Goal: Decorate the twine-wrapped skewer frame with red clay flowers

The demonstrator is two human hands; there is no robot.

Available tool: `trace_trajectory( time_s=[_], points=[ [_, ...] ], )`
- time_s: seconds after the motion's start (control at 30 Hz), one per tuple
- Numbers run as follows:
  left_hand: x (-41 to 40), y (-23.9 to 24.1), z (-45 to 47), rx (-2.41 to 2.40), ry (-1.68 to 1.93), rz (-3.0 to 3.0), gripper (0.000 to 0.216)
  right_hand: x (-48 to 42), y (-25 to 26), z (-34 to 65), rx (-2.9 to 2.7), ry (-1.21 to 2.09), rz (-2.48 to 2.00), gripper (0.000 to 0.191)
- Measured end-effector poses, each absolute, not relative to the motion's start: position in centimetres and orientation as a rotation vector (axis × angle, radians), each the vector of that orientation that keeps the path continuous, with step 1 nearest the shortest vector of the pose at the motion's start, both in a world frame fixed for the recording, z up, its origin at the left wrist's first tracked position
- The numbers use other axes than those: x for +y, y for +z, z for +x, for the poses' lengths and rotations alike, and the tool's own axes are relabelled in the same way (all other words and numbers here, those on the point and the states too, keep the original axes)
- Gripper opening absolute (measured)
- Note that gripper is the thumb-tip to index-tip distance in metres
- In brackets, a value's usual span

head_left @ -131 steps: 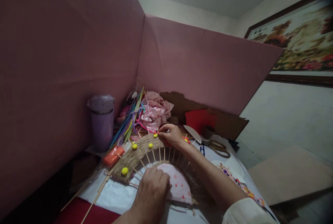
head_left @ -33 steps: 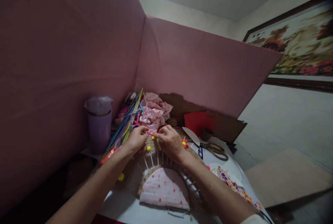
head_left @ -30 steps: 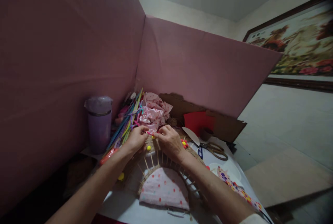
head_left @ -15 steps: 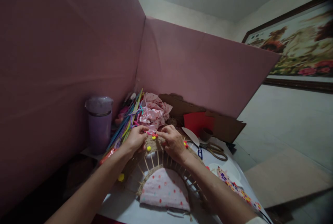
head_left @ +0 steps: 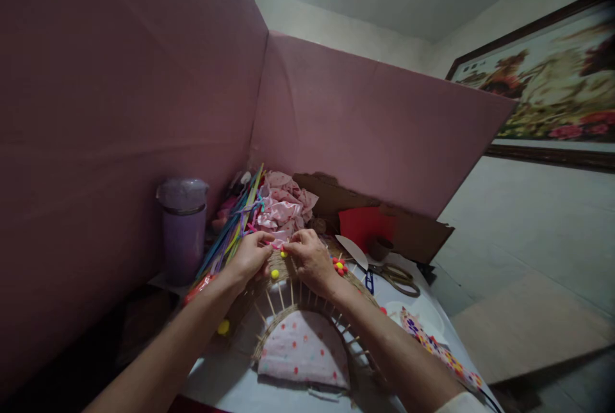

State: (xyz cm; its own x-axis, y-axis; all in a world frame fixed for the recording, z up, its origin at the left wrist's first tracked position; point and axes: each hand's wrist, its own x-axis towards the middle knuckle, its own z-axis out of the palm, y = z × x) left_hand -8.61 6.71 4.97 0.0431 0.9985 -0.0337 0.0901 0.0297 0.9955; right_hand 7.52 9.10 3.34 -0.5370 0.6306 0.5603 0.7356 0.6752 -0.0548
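Observation:
A fan-shaped piece woven of jute twine over thin wooden sticks (head_left: 281, 294) lies on the white-covered table, with a pink dotted fabric half-round (head_left: 305, 352) at its base. Small yellow pom-poms (head_left: 274, 274) dot its band, and a red flower with a yellow middle (head_left: 340, 266) sits to the right. My left hand (head_left: 250, 256) and my right hand (head_left: 310, 258) meet at the top rim, both with fingers pinched on a tiny pink and yellow bit (head_left: 281, 251) between them.
A purple lidded tumbler (head_left: 183, 224) stands at the left by the pink partition (head_left: 365, 125). Behind the hands lie coloured pipe cleaners (head_left: 235, 224), crumpled pink cloth (head_left: 286, 205), red paper (head_left: 368, 224), cardboard and scissors (head_left: 396, 274). Patterned fabric (head_left: 432, 346) lies at the right.
My left hand left the pink fabric half-round and came up to the top rim beside my right hand. Over the last second both hands only shifted slightly.

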Motion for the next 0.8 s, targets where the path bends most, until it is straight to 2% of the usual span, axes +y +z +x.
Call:
trace_trajectory(
  time_s=[0.8],
  points=[
    [7.2,4.4,-8.8,1.238,1.110,1.254,0.027,8.8,3.1,8.8,-2.349,-0.456,-0.914,0.021]
  ],
)
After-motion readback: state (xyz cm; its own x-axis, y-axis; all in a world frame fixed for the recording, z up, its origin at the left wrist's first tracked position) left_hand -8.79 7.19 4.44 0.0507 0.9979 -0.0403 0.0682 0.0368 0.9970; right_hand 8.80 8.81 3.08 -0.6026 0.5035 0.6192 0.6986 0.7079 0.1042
